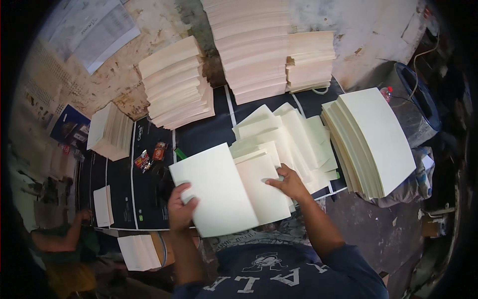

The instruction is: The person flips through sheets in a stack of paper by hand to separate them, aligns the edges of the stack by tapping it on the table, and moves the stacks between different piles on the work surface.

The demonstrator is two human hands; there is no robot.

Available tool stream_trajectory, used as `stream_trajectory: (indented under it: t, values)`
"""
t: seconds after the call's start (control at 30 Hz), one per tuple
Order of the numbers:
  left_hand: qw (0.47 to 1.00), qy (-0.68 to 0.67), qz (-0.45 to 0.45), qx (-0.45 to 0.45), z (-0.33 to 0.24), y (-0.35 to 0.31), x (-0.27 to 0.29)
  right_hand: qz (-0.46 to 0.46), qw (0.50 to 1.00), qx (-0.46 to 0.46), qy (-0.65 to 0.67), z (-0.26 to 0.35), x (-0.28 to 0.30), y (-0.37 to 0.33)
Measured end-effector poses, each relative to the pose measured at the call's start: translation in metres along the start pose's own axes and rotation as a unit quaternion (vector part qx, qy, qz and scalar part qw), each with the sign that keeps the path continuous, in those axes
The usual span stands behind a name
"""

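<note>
My left hand (182, 205) is closed on the left edge of a cream paper sheaf (214, 187), thumb on top and fingers underneath. This sheaf is tilted and overlaps a second paper sheaf (263, 194) on its right. At that second sheaf's right edge, my right hand (290, 183) is closed, with the thumb lying on its face; the other fingers are partly hidden. Beyond both hands, several loose paper sheaves (303, 142) lie fanned over one another on the dark tabletop (196, 133).
Tall paper stacks (251, 55) line the wall, with a shorter stack (173, 84) left of them. A thick leaning stack (376, 139) stands at the right. Snack wrappers (151, 156) lie left of centre. Another person's arm (69, 234) shows at the far left.
</note>
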State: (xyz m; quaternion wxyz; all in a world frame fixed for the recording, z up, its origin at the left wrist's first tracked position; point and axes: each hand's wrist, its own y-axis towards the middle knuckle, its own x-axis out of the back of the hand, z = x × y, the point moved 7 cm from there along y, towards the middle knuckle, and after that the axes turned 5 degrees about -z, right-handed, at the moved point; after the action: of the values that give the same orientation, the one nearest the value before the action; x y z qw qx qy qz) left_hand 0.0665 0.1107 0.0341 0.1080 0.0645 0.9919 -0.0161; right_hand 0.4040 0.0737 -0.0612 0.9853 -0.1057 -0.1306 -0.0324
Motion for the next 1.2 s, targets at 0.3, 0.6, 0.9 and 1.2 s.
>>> stream_trajectory:
  t: [0.3, 0.6, 0.9, 1.2]
  values:
    - [0.917, 0.388, -0.054, -0.067, 0.103, -0.004, -0.058, -0.348, 0.897, 0.103, -0.254, 0.048, 0.129, 0.0]
    - [0.842, 0.514, -0.012, -0.163, 0.107, -0.001, -0.072, -0.303, 0.891, -0.087, -0.326, -0.032, 0.147, 0.01]
    - [0.798, 0.573, 0.008, -0.186, 0.106, -0.001, -0.078, -0.204, 0.951, -0.223, -0.06, -0.024, 0.155, 0.06]
    - [0.81, 0.567, 0.01, -0.149, 0.106, 0.0, -0.076, 0.028, 0.994, -0.095, -0.048, 0.028, 0.035, 0.051]
